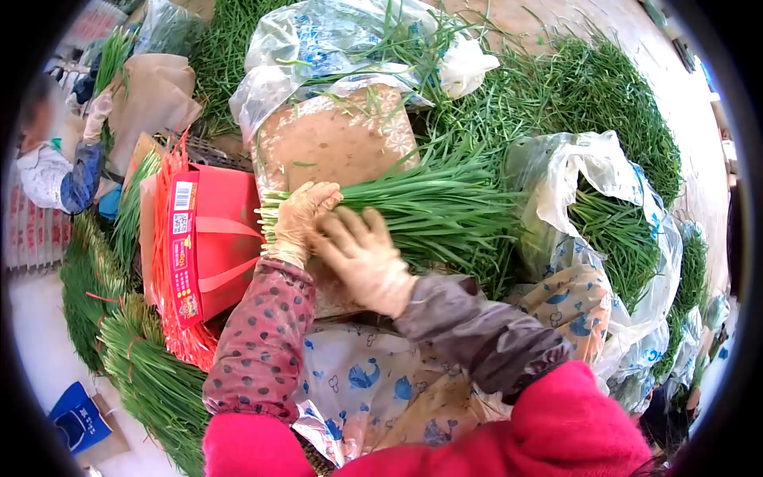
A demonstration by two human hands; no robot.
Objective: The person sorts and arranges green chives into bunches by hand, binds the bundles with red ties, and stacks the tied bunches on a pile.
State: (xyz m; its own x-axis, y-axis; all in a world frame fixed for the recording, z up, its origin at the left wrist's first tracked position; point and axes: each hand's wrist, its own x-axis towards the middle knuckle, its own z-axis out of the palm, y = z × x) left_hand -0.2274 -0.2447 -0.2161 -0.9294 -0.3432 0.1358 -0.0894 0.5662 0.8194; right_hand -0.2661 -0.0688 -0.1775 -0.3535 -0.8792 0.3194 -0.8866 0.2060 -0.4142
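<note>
Item: one bunch of green stalks (445,211), lying under our left hand (306,215), pale ends just to its left, leaves fanning out to its right. Left hand, gloved: closed around the bunch near those ends. Right hand (362,253), gloved, blurred: fingers spread at the near edge; contact, we cannot tell. Handling, in our judgement: grip firm but uncrushing, ends kept level, strays stroked into line. Surface: flower-patterned board (326,143), showing beyond the left hand. Room: red bag (226,183), left of that hand; loose greens (612,103), beyond the right hand; another person (48,171), far left.
</note>
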